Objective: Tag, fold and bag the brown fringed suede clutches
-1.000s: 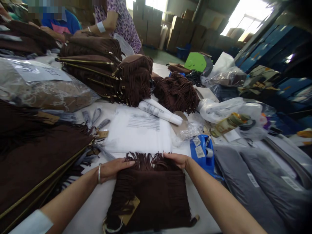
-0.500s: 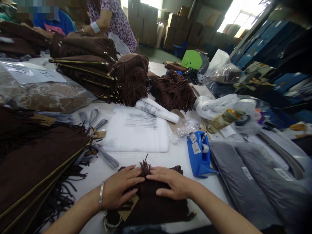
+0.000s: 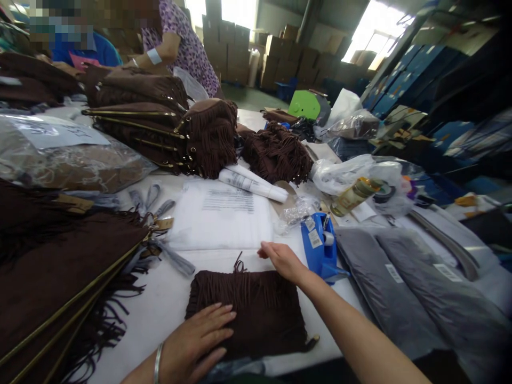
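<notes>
Head view. A folded brown fringed bag (image 3: 244,312) lay flat near the front edge of the bench (image 3: 160,298), a little left of the blue tape dispenser (image 3: 320,248). My left hand (image 3: 198,341) rested palm down on the bag's near left corner, fingers spread flat and gripping nothing. My right hand (image 3: 282,258) was at the bag's far right corner, fingers open and loosely extended, tips just past the fringe edge toward the stack of clear poly bags (image 3: 222,216); I could not tell whether they touched the stack.

One fringe strand stuck up at the far edge. Judgement: the fold would keep best with the left palm pressing squarely, weight over the middle instead of the corner, so the fringe could not spring back. The right hand should take only the top poly bag, pinched at its near edge.

Risk: loose fringe from the brown pile (image 3: 60,266) at the left edge lay near and could snag.
</notes>
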Demonstrator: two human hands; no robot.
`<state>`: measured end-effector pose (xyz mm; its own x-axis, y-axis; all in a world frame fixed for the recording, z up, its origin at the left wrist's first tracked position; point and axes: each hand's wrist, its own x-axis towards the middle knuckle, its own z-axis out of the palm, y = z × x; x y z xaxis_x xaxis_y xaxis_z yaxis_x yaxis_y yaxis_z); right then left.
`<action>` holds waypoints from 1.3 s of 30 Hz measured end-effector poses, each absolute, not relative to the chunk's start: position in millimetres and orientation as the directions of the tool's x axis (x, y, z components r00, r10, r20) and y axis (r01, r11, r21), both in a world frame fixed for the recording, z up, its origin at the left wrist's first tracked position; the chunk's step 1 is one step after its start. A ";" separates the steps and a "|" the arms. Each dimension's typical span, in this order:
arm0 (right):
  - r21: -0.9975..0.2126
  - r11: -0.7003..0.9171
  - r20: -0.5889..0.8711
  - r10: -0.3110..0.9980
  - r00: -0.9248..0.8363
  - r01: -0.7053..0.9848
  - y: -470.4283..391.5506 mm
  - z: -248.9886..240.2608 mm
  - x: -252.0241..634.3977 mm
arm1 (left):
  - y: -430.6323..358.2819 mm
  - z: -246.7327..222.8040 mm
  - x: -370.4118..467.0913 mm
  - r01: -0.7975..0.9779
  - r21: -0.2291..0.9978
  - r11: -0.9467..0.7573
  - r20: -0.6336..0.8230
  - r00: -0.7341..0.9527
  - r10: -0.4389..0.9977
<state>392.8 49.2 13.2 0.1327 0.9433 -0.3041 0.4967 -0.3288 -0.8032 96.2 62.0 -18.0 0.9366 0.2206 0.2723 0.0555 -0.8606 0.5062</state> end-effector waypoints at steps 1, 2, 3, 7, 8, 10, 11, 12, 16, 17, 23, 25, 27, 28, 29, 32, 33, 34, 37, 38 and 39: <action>-0.777 -0.361 -0.383 0.921 0.067 0.515 67.9 7.0 390.8 | 62.1 -17.0 97.0 0.059 0.499 -0.864 0.268 0.938 0.220; -0.766 -0.375 -0.439 0.899 0.003 0.522 84.0 0.6 386.7 | 61.8 -16.4 97.7 0.064 0.492 -0.868 0.265 0.939 0.219; -0.765 -0.376 -0.468 0.882 -0.050 0.522 96.7 -5.3 380.7 | 61.2 -16.1 98.6 0.068 0.487 -0.871 0.262 0.940 0.220; -0.821 -0.316 -0.448 0.873 -0.194 0.475 109.3 -9.2 352.2 | 57.4 -11.6 99.5 0.091 0.497 -0.863 0.265 0.931 0.251; -0.845 -0.291 -0.421 0.879 -0.224 0.448 103.5 -4.8 347.0 | 57.2 -7.7 98.0 0.091 0.510 -0.855 0.276 0.924 0.263; -0.894 -0.211 -0.336 0.899 -0.281 0.394 84.1 6.7 341.1 | 59.9 4.9 92.5 0.061 0.549 -0.833 0.314 0.909 0.273; -0.915 -0.146 -0.269 0.915 -0.300 0.375 71.9 12.2 340.1 | 63.5 13.0 89.1 0.049 0.578 -0.814 0.333 0.897 0.291; -0.927 -0.062 -0.189 0.929 -0.319 0.369 59.1 16.5 340.0 | 69.0 21.5 86.0 0.053 0.613 -0.788 0.345 0.879 0.328; -0.852 0.282 0.075 0.899 -0.431 0.441 15.5 17.2 341.1 | 112.2 42.2 92.6 0.320 0.708 -0.630 0.279 0.692 0.666; -0.819 0.330 0.092 0.884 -0.459 0.470 8.9 14.1 340.7 | 127.1 40.7 101.7 0.409 0.676 -0.613 0.249 0.656 0.712; -0.755 0.395 0.137 0.876 -0.462 0.524 1.0 1.9 338.5 | 196.6 -1.4 187.0 0.525 0.327 -0.785 0.006 0.830 0.558; -0.760 0.393 0.150 0.881 -0.449 0.518 2.1 2.3 339.8 | 203.2 -10.3 205.1 0.529 0.298 -0.795 -0.042 0.839 0.542; -0.771 0.387 0.159 0.886 -0.436 0.506 2.4 2.1 341.0 | 206.8 -13.0 212.4 0.536 0.279 -0.797 -0.082 0.840 0.536; -0.779 0.382 0.162 0.889 -0.428 0.498 2.4 1.3 341.2 | 209.1 -13.0 213.1 0.541 0.277 -0.794 -0.095 0.838 0.538; -0.787 0.376 0.168 0.894 -0.416 0.489 2.3 0.1 341.2 | 212.4 -12.8 212.6 0.549 0.281 -0.787 -0.105 0.833 0.544; -0.815 0.358 0.192 0.909 -0.371 0.455 2.6 -5.0 339.7 | 227.0 -15.6 209.5 0.605 0.312 -0.733 -0.150 0.793 0.591; -0.824 0.351 0.197 0.913 -0.357 0.444 3.0 -6.5 339.1 | 232.7 -18.0 208.7 0.626 0.328 -0.707 -0.171 0.776 0.607; -0.832 0.346 0.200 0.916 -0.347 0.433 3.7 -7.9 338.8 | 238.2 -20.7 208.1 0.643 0.347 -0.683 -0.194 0.761 0.618; -0.845 0.342 0.201 0.915 -0.350 0.410 7.2 -10.9 339.5 | 250.4 -26.5 206.6 0.646 0.411 -0.643 -0.234 0.757 0.611; -0.846 0.343 0.196 0.912 -0.362 0.407 8.8 -12.2 340.2 | 252.4 -26.5 206.2 0.633 0.430 -0.644 -0.235 0.767 0.597; -0.845 0.345 0.189 0.908 -0.374 0.409 10.5 -13.9 340.9 | 253.2 -25.3 205.9 0.615 0.444 -0.652 -0.230 0.782 0.580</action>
